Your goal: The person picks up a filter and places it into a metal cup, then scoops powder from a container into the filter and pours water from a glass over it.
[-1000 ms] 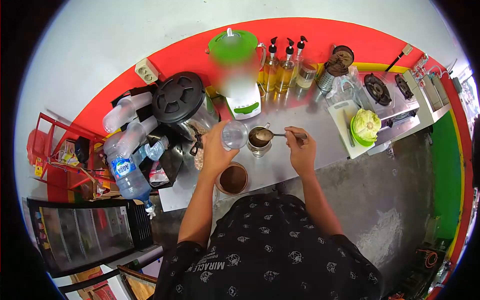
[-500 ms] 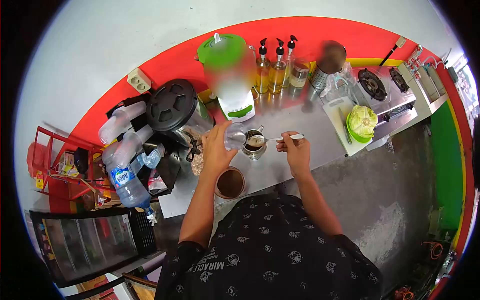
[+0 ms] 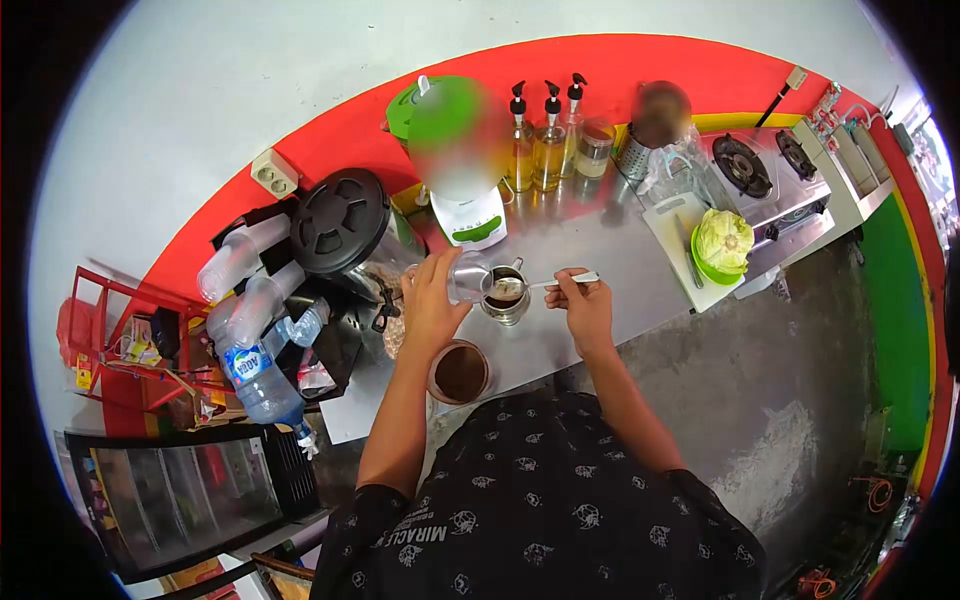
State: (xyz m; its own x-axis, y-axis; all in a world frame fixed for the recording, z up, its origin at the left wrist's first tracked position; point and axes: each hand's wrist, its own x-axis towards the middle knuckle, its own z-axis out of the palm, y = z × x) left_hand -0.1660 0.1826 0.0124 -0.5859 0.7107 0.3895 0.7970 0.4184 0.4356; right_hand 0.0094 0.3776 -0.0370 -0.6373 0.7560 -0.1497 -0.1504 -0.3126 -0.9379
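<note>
My left hand (image 3: 430,308) is wrapped round a clear cup (image 3: 469,277), tipped sideways with its mouth at the rim of a metal pitcher (image 3: 508,314). Inside the pitcher a dark liquid shows, with a paler patch on it. From the other side my right hand (image 3: 586,315) pinches a metal spoon (image 3: 544,284) by its handle, the bowl end reaching over the pitcher's mouth. Close by my left wrist stands a round tub of brown powder (image 3: 461,373).
Behind the pitcher is a white and green blender (image 3: 478,222), partly blurred, with pump bottles (image 3: 549,155) beside it. A large black-lidded container (image 3: 342,222) stands left. Rightward are a white cutting board (image 3: 672,222), a cabbage (image 3: 725,240) and a gas stove (image 3: 775,185).
The spoon and my right hand have shifted slightly left towards the pitcher. The clear cup stays tipped at the rim in my left hand. The whole view has shifted a little.
</note>
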